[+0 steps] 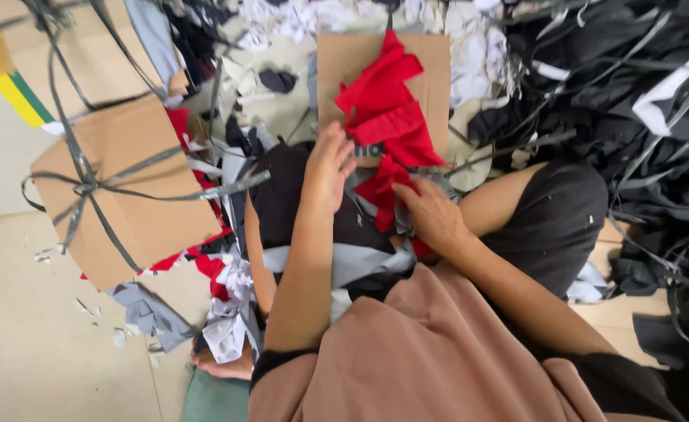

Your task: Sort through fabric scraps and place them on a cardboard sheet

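Head view: red cloth under right hand

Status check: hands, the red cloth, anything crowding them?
Left hand open, flat on black cloth. Right hand pinching red cloth scraps on the cardboard sheet. Grey strips and scrap piles close around.

Strapped cardboard box at left; black strap tangle at right.

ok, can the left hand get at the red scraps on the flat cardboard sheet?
Probably yes. The left hand is open beside the red fabric scraps on the cardboard sheet, with nothing between them; the right hand sits lower on other red pieces.
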